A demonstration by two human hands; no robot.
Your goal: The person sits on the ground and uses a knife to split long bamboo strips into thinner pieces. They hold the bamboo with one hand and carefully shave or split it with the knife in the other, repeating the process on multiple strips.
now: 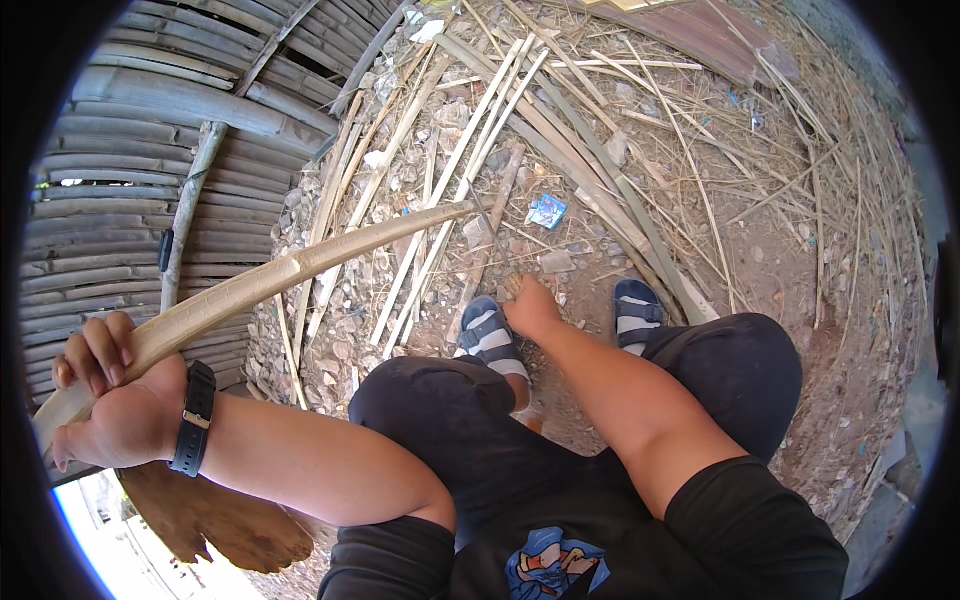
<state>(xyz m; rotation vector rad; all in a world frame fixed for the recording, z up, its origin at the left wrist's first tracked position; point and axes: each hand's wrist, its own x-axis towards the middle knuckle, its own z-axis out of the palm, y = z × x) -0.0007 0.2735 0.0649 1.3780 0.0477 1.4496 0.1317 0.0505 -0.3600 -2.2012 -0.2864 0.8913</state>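
A long, pale length of split bamboo runs from the far left edge up toward the middle of the view. Near its lower end, my left hand is closed round it, the wrist turned and wearing a black watch strap. My right hand is closed in a fist between my feet, gripping the wooden handle of a knife. The knife's thin dark blade points away from me, seen nearly edge-on. Its tip meets or overlaps the bamboo's far end; whether it has cut in, I cannot tell.
Several bamboo strips lie scattered on the stony ground ahead. A bamboo slat wall rises close on the left. A small blue packet lies past my sandals. Dry stalks and shavings cover the right side.
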